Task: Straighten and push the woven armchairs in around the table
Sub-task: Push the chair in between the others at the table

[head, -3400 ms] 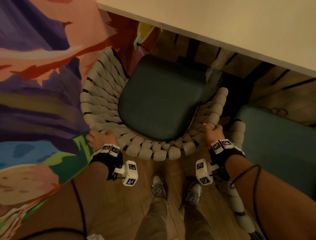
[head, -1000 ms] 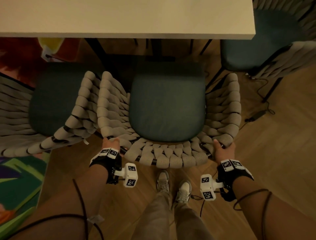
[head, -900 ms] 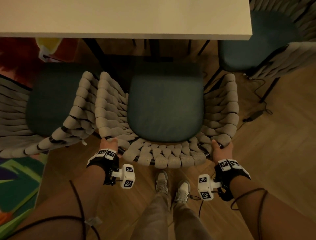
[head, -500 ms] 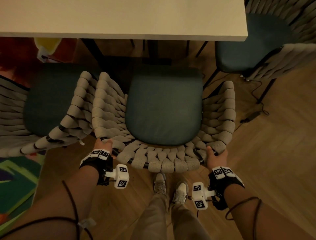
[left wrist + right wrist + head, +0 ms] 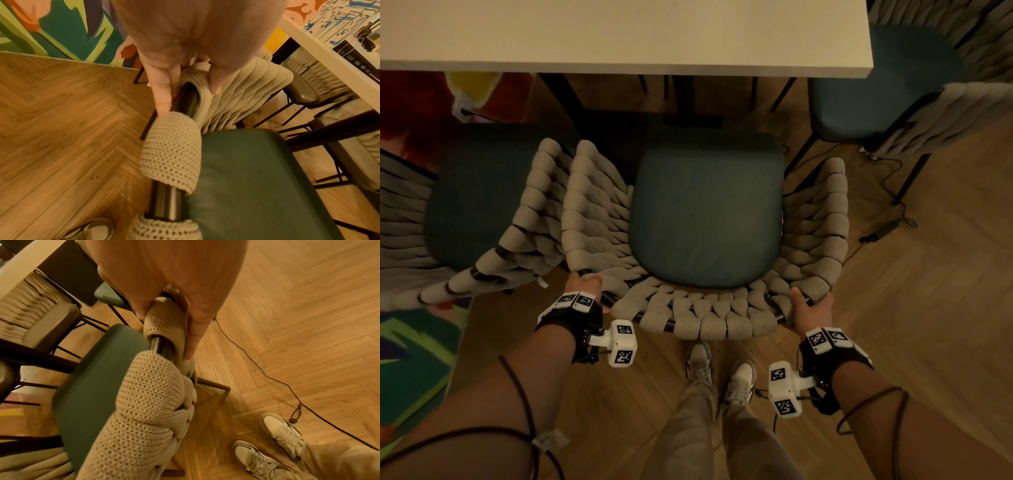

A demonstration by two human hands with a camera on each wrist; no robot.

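Hands, left and right, gripping chair back at 7 and 5 o'clock; risks scraping neighbour chair at 9 under table.

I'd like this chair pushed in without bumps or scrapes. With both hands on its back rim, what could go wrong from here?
The middle armchair sits tight against the left armchair; their woven arms may rub or snag as it goes in. The left hand and right hand grip the rim at the corners, so uneven force could skew it. A cable lies on the floor near its right legs.
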